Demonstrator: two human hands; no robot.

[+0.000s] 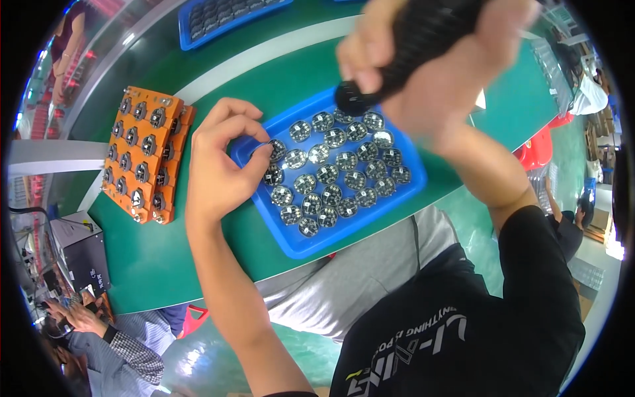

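Observation:
A blue plastic tray (295,246) lies on the green bench, with several small round circuit boards (327,174) spread across its floor in loose rows. At the tray's left rim, my left hand (223,159) is closed in a pinch, thumb and forefinger at the edge of a round circuit board (276,149). Above the tray's far right corner, my right hand (440,83) is wrapped round a thick black handheld tool (423,43). Motion smears this hand and the tool, so its exact kind is unclear. The tool's rounded dark end hangs over the far boards.
Stacked orange fixture plates (142,149) with round dark parts stand left of the tray. Farther back is another blue tray (231,16) of dark parts. A boxy dark device (79,248) sits at the bench's left end. Another person's hands (83,317) work at the lower left.

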